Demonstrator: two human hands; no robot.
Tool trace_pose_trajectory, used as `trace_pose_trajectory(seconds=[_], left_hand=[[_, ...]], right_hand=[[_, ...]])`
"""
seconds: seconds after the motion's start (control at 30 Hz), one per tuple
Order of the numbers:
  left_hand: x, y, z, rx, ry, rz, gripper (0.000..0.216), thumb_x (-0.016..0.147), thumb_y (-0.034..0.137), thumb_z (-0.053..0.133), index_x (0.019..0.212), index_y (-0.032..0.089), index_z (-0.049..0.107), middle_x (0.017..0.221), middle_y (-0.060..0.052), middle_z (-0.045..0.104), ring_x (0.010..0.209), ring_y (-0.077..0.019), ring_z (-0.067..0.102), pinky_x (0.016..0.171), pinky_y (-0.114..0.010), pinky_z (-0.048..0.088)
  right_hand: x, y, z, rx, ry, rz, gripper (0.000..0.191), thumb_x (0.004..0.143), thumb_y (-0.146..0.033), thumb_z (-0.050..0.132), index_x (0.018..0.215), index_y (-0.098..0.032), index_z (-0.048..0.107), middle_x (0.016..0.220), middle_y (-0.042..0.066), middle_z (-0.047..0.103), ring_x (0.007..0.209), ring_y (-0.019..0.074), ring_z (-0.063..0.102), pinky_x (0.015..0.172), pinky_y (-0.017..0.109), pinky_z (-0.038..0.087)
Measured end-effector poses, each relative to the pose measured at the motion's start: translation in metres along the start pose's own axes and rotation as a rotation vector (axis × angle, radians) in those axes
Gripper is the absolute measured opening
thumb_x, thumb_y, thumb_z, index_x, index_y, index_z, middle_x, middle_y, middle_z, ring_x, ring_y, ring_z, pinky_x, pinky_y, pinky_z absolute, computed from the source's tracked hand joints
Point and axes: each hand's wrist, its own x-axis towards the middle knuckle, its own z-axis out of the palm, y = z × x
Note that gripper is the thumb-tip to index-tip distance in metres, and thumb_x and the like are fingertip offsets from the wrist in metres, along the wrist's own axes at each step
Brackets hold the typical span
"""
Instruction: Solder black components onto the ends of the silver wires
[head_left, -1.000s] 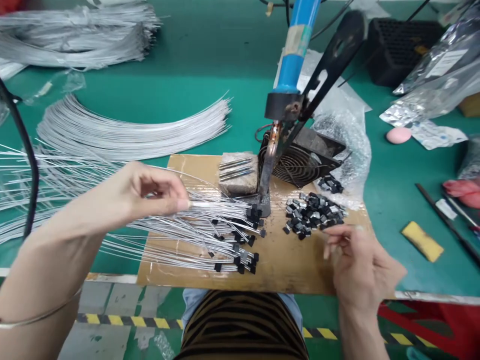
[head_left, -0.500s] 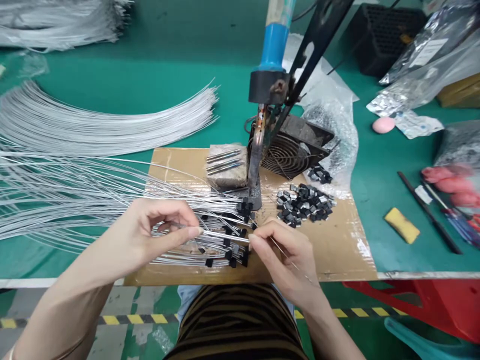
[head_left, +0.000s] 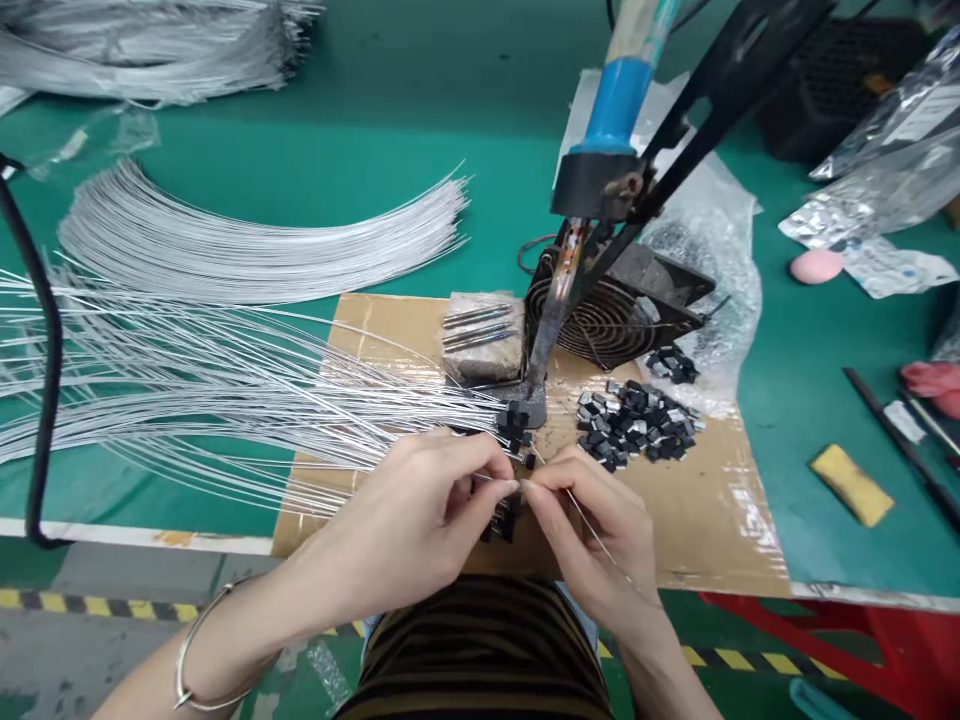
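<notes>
A wide, matte green counter (head_left: 787,380) fills most of the view. Below its worn pale front edge lies a patchy green-and-grey floor (head_left: 112,570), crossed by yellow-and-black striped tape (head_left: 127,607), with a red frame (head_left: 907,640) at the right. A flat brown cardboard sheet (head_left: 712,540), shiny in places, covers the counter's front middle.

Long, thin white wires (head_left: 285,400) fan loosely from the left onto the cardboard, crossing one another; small black blocky connectors (head_left: 514,425) cluster at their right ends. Behind them rests a neat, curved bundle of white wire (head_left: 262,265), its tips frayed apart. A blue-handled metal tool (head_left: 619,105) on a black arm leans down over the cardboard, beside a dark square fan (head_left: 607,325) with a ringed grille.

The left hand (head_left: 439,510) and right hand (head_left: 619,525) meet over the cardboard's front, fingertips almost touching. The left grip is pinched at thumb and forefinger on a pale strand (head_left: 481,478); its end is hidden. The right grip is pinched too, a thin silvery wire (head_left: 592,530) running through it towards the wrist; anything at its tips is too small to tell.

Right of the tool sits a loose heap of tiny black-and-silver connectors (head_left: 637,425), then a yellow sponge (head_left: 851,485).
</notes>
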Motion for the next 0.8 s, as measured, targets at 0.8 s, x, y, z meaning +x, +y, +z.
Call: trace_pose_trajectory(seconds=[0.8], left_hand=[[0.012, -0.006, 0.0, -0.36, 0.18, -0.163, 0.018, 0.09, 0.034, 0.071, 0.078, 0.022, 0.073, 0.065, 0.0, 0.066, 0.053, -0.0108, 0.049, 0.047, -0.022, 0.036]], right_hand=[[0.005, -0.004, 0.011, 0.54, 0.253, 0.31, 0.025, 0.103, -0.036, 0.065, 0.101, -0.021, 0.085, 0.082, 0.005, 0.071, 0.057, 0.0116, 0.067, 0.051, 0.023, 0.06]])
